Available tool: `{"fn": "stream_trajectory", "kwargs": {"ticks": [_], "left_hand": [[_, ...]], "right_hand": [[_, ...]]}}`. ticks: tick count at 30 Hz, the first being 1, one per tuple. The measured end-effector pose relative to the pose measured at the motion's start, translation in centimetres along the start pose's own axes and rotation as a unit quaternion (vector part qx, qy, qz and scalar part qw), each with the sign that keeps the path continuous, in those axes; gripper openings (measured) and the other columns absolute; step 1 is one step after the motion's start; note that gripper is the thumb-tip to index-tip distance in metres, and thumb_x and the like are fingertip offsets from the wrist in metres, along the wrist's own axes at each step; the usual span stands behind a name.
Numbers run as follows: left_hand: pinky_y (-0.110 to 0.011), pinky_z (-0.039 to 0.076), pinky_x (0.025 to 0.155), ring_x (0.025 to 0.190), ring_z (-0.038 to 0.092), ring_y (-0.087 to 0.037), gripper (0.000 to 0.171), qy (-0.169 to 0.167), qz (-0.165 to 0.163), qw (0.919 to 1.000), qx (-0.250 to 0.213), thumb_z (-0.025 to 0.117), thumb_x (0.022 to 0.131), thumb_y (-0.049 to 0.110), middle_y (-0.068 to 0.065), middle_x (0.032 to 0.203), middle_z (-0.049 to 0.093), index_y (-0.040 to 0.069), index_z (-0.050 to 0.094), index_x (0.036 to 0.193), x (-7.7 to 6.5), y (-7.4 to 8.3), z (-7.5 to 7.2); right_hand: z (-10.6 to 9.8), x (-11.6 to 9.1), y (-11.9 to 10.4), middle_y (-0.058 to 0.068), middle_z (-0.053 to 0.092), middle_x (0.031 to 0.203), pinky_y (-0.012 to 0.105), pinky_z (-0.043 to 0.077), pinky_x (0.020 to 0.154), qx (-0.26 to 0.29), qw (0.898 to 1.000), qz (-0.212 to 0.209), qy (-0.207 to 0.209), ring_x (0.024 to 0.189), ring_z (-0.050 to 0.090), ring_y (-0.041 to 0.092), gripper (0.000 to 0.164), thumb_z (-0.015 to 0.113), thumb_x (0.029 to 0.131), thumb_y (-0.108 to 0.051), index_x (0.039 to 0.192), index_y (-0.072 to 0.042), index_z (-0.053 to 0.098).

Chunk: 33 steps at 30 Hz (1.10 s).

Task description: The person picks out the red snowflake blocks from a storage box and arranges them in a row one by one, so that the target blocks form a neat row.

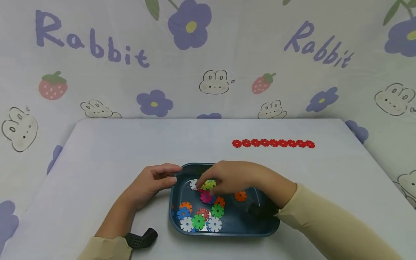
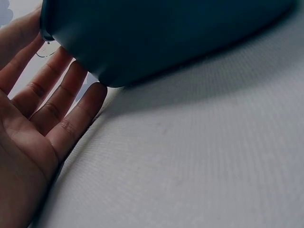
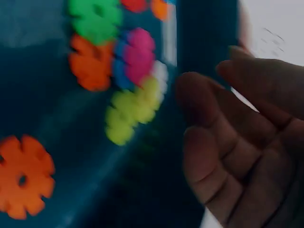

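A dark teal tray holds several notched plastic snowflake discs in mixed colours. My left hand rests against its left edge. In the left wrist view, fairly straight fingers touch its outer wall. Over the tray's far part reaches my right hand, fingers loosely bent. The right wrist view shows nothing between those fingers. Close to them lie yellow discs, a pink disc and a white disc. An orange disc sits apart, beneath the right hand.
A straight row of linked red discs lies behind the tray, toward the right. Green discs and white discs gather in the tray's near left part. A printed cloth hangs behind the white table.
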<state>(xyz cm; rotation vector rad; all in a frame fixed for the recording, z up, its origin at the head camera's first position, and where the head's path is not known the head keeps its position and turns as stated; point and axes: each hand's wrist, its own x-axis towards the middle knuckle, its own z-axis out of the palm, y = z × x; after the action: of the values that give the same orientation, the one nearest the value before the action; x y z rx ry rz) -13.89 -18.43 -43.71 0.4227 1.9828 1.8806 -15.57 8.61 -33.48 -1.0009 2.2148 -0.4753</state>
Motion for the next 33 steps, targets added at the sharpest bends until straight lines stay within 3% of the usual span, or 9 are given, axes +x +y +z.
{"fn": "stream_trajectory", "kwargs": {"ticks": [3,5,8,10,15,20,25,33], "left_hand": [[-0.028,0.053,0.092,0.115,0.061,-0.019,0.035,-0.002,0.003,1.0,-0.002,0.068,0.093,0.018,-0.007,0.133,0.06,0.009,0.066,0.126,0.0,-0.1,0.0],[-0.028,0.053,0.093,0.116,0.061,-0.019,0.035,-0.002,0.003,1.0,-0.002,0.068,0.093,0.019,-0.007,0.134,0.06,0.009,0.066,0.126,0.0,0.0,0.1],[-0.028,0.053,0.093,0.116,0.061,-0.018,0.035,-0.001,-0.001,1.0,-0.003,0.069,0.092,0.02,-0.006,0.133,0.061,0.009,0.066,0.125,-0.1,0.0,0.1],[-0.027,0.053,0.093,0.116,0.061,-0.018,0.035,0.001,-0.003,1.0,-0.003,0.07,0.092,0.021,-0.006,0.133,0.061,0.009,0.067,0.125,-0.1,0.0,0.1],[-0.027,0.053,0.093,0.116,0.061,-0.018,0.035,0.002,-0.002,1.0,0.0,0.069,0.092,0.021,-0.006,0.133,0.061,0.009,0.066,0.125,-0.2,-0.1,0.0],[-0.028,0.053,0.092,0.116,0.061,-0.017,0.036,-0.001,0.002,1.0,0.0,0.069,0.092,0.02,-0.006,0.133,0.061,0.007,0.066,0.126,-0.2,-0.1,0.1],[-0.028,0.053,0.093,0.116,0.062,-0.018,0.036,-0.001,-0.003,1.0,-0.002,0.069,0.092,0.018,-0.007,0.133,0.061,0.006,0.065,0.126,-0.2,0.0,0.1],[-0.028,0.053,0.093,0.119,0.06,-0.023,0.034,0.002,-0.003,1.0,-0.002,0.069,0.092,0.019,-0.005,0.132,0.062,0.009,0.067,0.125,-0.1,0.2,0.0]], "right_hand": [[0.9,0.9,0.2,-0.006,0.065,0.127,0.028,0.053,0.09,-0.024,0.999,0.03,-0.02,0.107,0.062,0.012,0.04,0.07,0.09,-0.016,0.129,-0.022,0.065],[1.1,1.0,0.3,-0.007,0.068,0.119,0.03,0.054,0.09,-0.037,0.998,0.05,-0.01,0.111,0.06,0.012,0.039,0.072,0.088,-0.017,0.126,-0.023,0.067],[1.0,0.8,0.4,-0.006,0.069,0.104,0.026,0.056,0.079,-0.035,0.997,0.068,0.011,0.099,0.062,0.011,0.032,0.072,0.088,-0.016,0.12,-0.023,0.07],[0.9,0.9,0.4,-0.005,0.069,0.101,0.024,0.055,0.078,-0.033,0.998,0.056,0.013,0.096,0.061,0.011,0.03,0.071,0.089,-0.014,0.118,-0.021,0.07],[1.6,1.5,0.4,-0.009,0.069,0.116,0.021,0.052,0.086,-0.014,0.999,-0.004,-0.034,0.106,0.06,0.007,0.035,0.072,0.089,-0.012,0.123,-0.021,0.069],[2.8,2.3,-0.1,-0.011,0.067,0.114,0.023,0.051,0.09,-0.044,0.998,-0.019,-0.048,0.104,0.057,0.005,0.037,0.08,0.082,-0.017,0.118,-0.026,0.071],[4.0,3.0,-0.8,-0.01,0.065,0.102,0.019,0.051,0.079,-0.087,0.995,-0.023,-0.045,0.09,0.056,0.006,0.038,0.087,0.074,-0.025,0.109,-0.024,0.072],[4.5,3.7,-1.4,-0.012,0.061,0.079,0.017,0.049,0.064,-0.097,0.995,-0.003,-0.036,0.073,0.055,0.005,0.023,0.083,0.079,-0.03,0.095,-0.02,0.072]]}}
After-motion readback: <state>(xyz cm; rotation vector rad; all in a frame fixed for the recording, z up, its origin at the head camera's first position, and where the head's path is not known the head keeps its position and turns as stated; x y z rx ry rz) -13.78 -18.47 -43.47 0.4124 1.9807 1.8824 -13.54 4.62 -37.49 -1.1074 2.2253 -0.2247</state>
